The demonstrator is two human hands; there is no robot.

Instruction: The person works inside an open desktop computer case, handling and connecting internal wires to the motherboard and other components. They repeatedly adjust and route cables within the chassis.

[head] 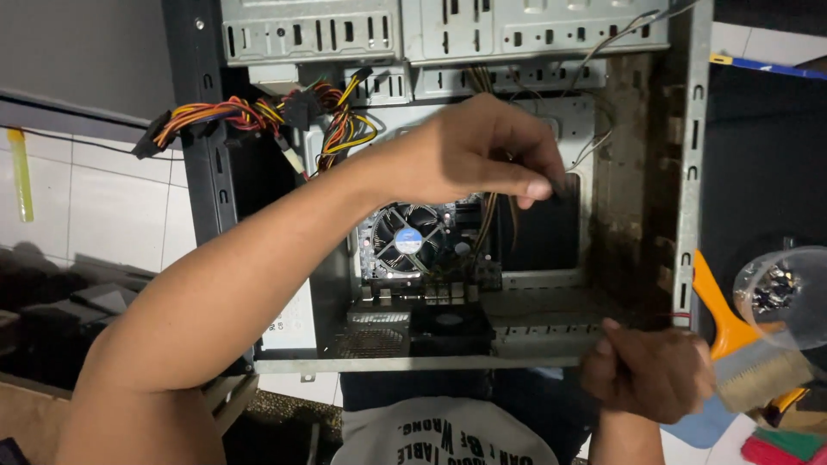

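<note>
Computer case (689, 172), opened on its side, fills the middle of my view, its metal frame running from 12 o'clock down to 6. Inside it, at the centre, sits a cooler fan (407, 239) with a round blue hub, mounted on the board. My left hand (482, 151) reaches in from 8 o'clock and hovers just above and to the 2 o'clock side of that fan; thumb and fingers are pinched together on something small and dark at the fingertips, but I cannot tell exactly what it is. A bundle of yellow, red and orange power cables (258, 112) spills out at 10 o'clock. My right hand (646, 370) is at 5 o'clock, fingers curled closed against the lower edge of the case frame, touching it. Just beside that hand, at 4 o'clock, lies a brush (741, 353) with an orange handle and pale bristles, and near it a clear round container (780, 293) holding small dark bits. White floor tiles (112, 198) show at 9 o'clock.
</note>
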